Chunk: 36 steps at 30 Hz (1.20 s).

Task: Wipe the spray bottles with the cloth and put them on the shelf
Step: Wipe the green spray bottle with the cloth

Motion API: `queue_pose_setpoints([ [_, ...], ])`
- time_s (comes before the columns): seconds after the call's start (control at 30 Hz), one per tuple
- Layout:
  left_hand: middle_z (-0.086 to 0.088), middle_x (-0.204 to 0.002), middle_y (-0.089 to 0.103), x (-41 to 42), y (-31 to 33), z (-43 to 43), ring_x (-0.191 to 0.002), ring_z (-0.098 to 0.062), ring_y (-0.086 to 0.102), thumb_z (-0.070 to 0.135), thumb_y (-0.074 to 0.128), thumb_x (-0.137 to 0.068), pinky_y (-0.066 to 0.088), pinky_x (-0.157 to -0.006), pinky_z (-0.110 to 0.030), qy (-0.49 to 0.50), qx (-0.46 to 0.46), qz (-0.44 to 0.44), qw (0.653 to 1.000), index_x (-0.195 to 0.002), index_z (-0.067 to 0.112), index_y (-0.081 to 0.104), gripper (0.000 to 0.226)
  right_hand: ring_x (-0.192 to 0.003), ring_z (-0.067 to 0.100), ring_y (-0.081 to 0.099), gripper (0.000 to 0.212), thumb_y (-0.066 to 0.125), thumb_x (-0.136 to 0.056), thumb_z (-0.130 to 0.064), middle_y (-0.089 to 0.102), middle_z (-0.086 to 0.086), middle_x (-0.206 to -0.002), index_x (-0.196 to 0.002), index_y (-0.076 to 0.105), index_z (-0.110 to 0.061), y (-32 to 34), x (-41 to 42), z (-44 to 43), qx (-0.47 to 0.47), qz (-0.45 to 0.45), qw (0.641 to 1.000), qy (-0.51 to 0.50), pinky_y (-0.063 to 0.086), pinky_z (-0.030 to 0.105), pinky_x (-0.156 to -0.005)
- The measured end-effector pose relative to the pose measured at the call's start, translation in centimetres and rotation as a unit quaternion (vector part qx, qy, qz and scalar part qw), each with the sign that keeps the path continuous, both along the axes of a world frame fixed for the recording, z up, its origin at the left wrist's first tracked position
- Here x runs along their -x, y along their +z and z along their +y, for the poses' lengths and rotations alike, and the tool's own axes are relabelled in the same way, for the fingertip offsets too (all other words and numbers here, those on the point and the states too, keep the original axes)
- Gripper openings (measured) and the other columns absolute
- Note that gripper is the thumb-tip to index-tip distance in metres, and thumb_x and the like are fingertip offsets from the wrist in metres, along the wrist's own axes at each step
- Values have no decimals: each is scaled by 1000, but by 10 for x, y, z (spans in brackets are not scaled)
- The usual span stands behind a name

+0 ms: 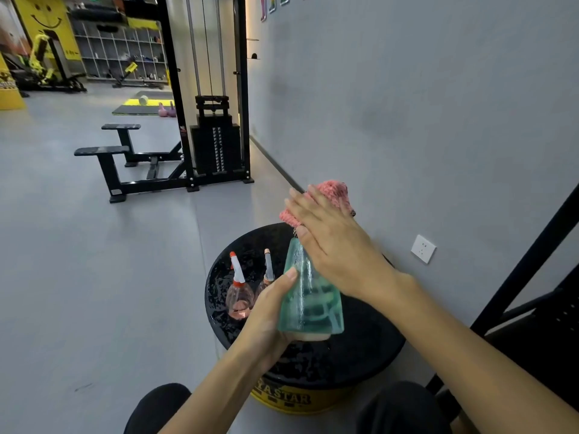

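My left hand (pixel 269 311) grips the translucent green spray bottle (pixel 310 305); my right hand (pixel 332 245), fingers straight, presses the pink cloth (pixel 332 191) atop it.

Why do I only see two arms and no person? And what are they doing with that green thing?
The camera sits on the person's head and looks down, so you see what their eyes see: just their own arms. There is only this one picture.

The left hand grips a green spray bottle near its bottom. The right hand lies flat on a pink cloth and presses it onto the bottle's top, to wipe it.

Underneath is a round black stand with a yellow side. Its top looks wet. Two more bottles stand on it: a red-nozzle spray bottle and a peach-nozzle spray bottle, partly hidden behind the left hand.

Farther back, a weight machine stands on the floor, so it is a gym.
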<state>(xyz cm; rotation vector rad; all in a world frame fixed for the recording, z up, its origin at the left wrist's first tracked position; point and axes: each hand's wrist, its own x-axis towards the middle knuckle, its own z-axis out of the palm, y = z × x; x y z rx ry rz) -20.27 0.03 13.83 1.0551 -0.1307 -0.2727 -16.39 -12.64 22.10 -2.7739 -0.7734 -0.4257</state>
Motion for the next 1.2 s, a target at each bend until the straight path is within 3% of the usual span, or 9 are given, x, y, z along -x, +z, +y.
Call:
queue_pose_setpoints([
  [0.13, -12, -107, 74, 1, 0, -1, -92, -28, 72, 47, 55, -79, 61, -62, -42, -12, -2, 5, 1000, -96, 26, 78, 35, -147, 4, -11, 50, 17, -106, -34, 2, -13, -162, -154, 11, -25, 1, -3, -4, 0, -2, 1000, -16, -11, 31, -119],
  [0.27, -12, -106, 74, 3, 1, -4, -90, -25, 73, 50, 61, -78, 61, -57, -40, -26, -1, -1, 1000, -102, 25, 76, 37, -148, 9, -12, 50, 16, -106, -35, 3, -9, -162, -154, 11, -23, 12, -20, -7, -12, -24, 998, -53, -9, 36, -121],
  [0.4, -17, -115, 70, 2, 1, -2, -96, -31, 71, 59, 74, -66, 60, -60, -41, -21, -4, -7, 1000, -111, 20, 72, 59, -147, 8, -16, 50, 15, -106, -35, -3, -11, -162, -154, 5, -25, 10, -20, -5, -14, -13, 999, -49, -9, 38, -121],
  [0.6, -15, -115, 71, 0, -1, 2, -101, -33, 70, 51, 56, -77, 60, -73, -48, -14, 3, 8, 1000, -102, 24, 76, 41, -147, 3, -14, 50, 17, -106, -33, -1, -15, -161, -154, 9, -27, 2, 4, -1, 5, 17, 1000, -3, -14, 36, -119],
  [0.77, -10, -106, 74, 3, 0, -4, -91, -26, 73, 46, 53, -80, 61, -56, -40, -22, 0, 6, 1000, -97, 28, 77, 35, -148, 9, -12, 51, 15, -105, -35, 1, -9, -162, -155, 9, -22, 12, -12, 2, 20, -2, 999, -39, -11, 40, -120],
  [1.07, -13, -112, 72, 1, -3, 0, -97, -29, 71, 48, 53, -80, 61, -68, -47, -10, 16, 10, 1000, -101, 26, 76, 38, -148, 8, -13, 51, 15, -106, -32, -2, -9, -162, -155, 7, -22, 6, 6, 4, 60, 25, 998, -27, -9, 38, -119],
  [1.2, -11, -107, 74, 3, -5, -3, -91, -25, 73, 47, 53, -79, 61, -59, -41, -15, 8, 15, 1000, -98, 26, 78, 38, -149, 9, -10, 51, 15, -106, -33, 3, -8, -163, -155, 12, -21, 10, -4, 3, 40, 19, 998, -41, -8, 38, -120],
])
